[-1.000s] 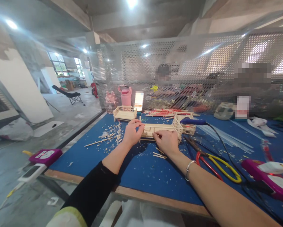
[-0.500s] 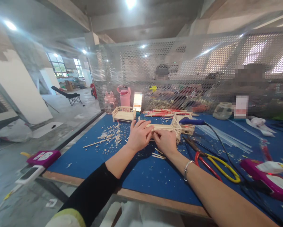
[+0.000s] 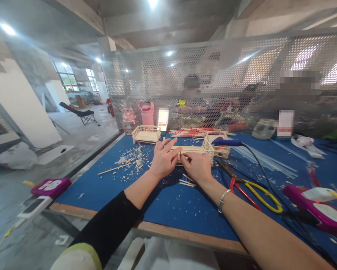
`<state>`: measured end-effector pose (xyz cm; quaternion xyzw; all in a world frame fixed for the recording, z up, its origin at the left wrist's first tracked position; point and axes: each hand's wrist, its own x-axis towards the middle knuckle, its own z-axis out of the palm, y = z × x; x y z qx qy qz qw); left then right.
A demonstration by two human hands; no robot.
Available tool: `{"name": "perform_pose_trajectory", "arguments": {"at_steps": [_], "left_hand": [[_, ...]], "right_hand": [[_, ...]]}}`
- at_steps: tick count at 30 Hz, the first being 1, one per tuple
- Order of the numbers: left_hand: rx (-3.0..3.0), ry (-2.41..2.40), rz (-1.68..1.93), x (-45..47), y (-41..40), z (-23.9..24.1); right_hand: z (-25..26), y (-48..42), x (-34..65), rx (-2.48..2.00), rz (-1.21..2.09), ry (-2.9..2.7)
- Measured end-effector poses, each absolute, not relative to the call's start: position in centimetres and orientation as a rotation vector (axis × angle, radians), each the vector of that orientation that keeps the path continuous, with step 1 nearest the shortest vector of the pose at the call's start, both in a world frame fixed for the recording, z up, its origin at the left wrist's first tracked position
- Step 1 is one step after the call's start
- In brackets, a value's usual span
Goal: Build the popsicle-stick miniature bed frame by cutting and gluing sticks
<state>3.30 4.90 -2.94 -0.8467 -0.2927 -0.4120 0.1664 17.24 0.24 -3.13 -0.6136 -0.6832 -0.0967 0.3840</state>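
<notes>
From my distant seat, via head cam, I see the stick-built model (image 3: 195,149) on the blue tabletop (image 3: 168,210), directly ahead of both hands. L hand (image 3: 165,159) is at its left part, thumb near the front edge, w/ some fingers extended over the top; R hand (image 3: 198,167) is just beside it at the same edge, w/ fingers bent and thumb drawn in. The fingertips hide the contact pt, so I cannot tell if either hand is grasping a small part or only pressing the wood. My judgement: the step in hand is fitting or adjusting sth. at this front edge. Next move calls for, I think, light support from L hand and careful alignment by R hand, b/c such thin sticks could come loose. Loose sticks (image 3: 187,183) lie on the near side; the blue-handled tool (image 3: 227,142) and the pliers-like tool (image 3: 243,192) are to the right.
</notes>
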Motion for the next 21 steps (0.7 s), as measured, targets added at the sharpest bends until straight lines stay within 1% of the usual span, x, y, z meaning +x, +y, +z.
{"name": "perform_pose_trajectory", "arguments": {"at_steps": [2, 4, 7, 9, 12, 16, 18, 21], "left_hand": [[-2.406, -0.780, -1.263, 2.8, 5.2, -2.7], [-2.336, -0.832, -1.437, 2.1, 5.8, -2.5], [-2.142, -1.088, -1.748, 0.5, 7.3, -2.5], [-2.054, -1.258, -1.870, -0.8, 8.4, -2.5], [-1.884, -1.462, -1.862, -2.9, 9.8, -2.8], [-1.765, -1.574, -1.831, -4.4, 10.6, -3.1], [-1.780, -1.612, -1.816, -4.5, 10.7, -3.2], [-1.899, -1.745, -1.711, -4.2, 10.5, -2.9]], "right_hand": [[-2.5, -0.2, 18.0, -1.508, -0.313, -1.701], [-1.8, -0.5, 19.1, -1.464, -0.369, -1.628], [-1.1, -0.4, 21.2, -1.432, -0.370, -1.477], [-0.9, -0.1, 22.5, -1.434, -0.362, -1.377], [-1.0, 0.4, 23.5, -1.446, -0.377, -1.294], [-0.9, 0.2, 23.2, -1.437, -0.338, -1.355], [-0.7, -0.1, 22.8, -1.423, -0.232, -1.554], [-0.4, -0.5, 22.2, -1.435, 0.070, -2.021]]}}
